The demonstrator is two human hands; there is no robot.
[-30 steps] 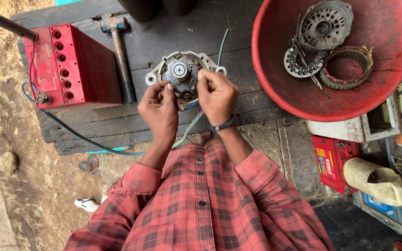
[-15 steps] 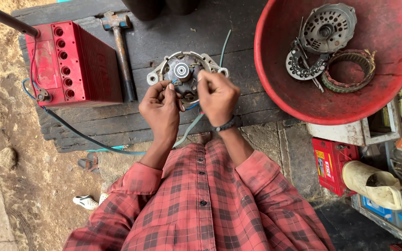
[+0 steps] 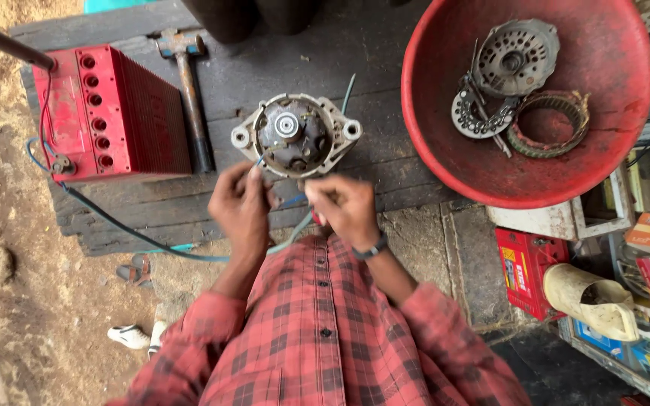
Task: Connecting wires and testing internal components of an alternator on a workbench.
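The alternator housing (image 3: 296,135) sits open side up on the dark wooden planks (image 3: 265,68), its rotor hub showing in the middle. Your left hand (image 3: 241,204) hovers just below its rim, fingers pinched on a thin blue wire (image 3: 152,244) (the pinch is blurred). Your right hand (image 3: 345,210) is beside it, apart from the left, curled; I cannot tell what it grips. The hammer (image 3: 189,90) lies left of the housing, next to the red battery (image 3: 107,113). Right of you, the red basin (image 3: 603,98) holds alternator parts (image 3: 517,68).
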